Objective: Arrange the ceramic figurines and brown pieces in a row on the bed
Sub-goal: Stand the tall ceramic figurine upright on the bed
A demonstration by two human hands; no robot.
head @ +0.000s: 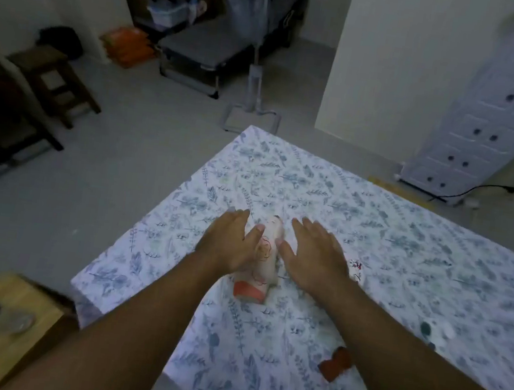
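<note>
Closest to the camera, two bare forearms stretch out over the bed [291,377], its sheet printed with blue-grey leaves. Just off the right forearm, on its inner side, lies a brown piece [336,363], alone on the sheet and touching nothing. Further right, near the bed's edge of view, sit a few small dark and pale bits [434,333], too blurred to name.

Now up to the hands. The left hand [230,240] and the right hand [313,256] are both spread flat, palms down, fingers out, with neither grip clenched. Between them lies the pale ceramic figurine [262,263] on its side, its orange base pointing back toward the person and its head pointing away. The left thumb rests on the figurine's upper body and the right thumb touches its other flank, so both open grips bracket it from the sides without wrapping around it. Just behind the right hand, partly hidden by the wrist, a second small white piece with red markings [356,267] peeks out on the sheet.

To the left of the left arm, beside the bed, stands a wooden side table [39,323] carrying blurred odds and ends.

Beyond the hands the bed runs out to its far corner, then bare grey floor, a standing fan [254,97], and a white drawer unit [498,120] off to the right.
</note>
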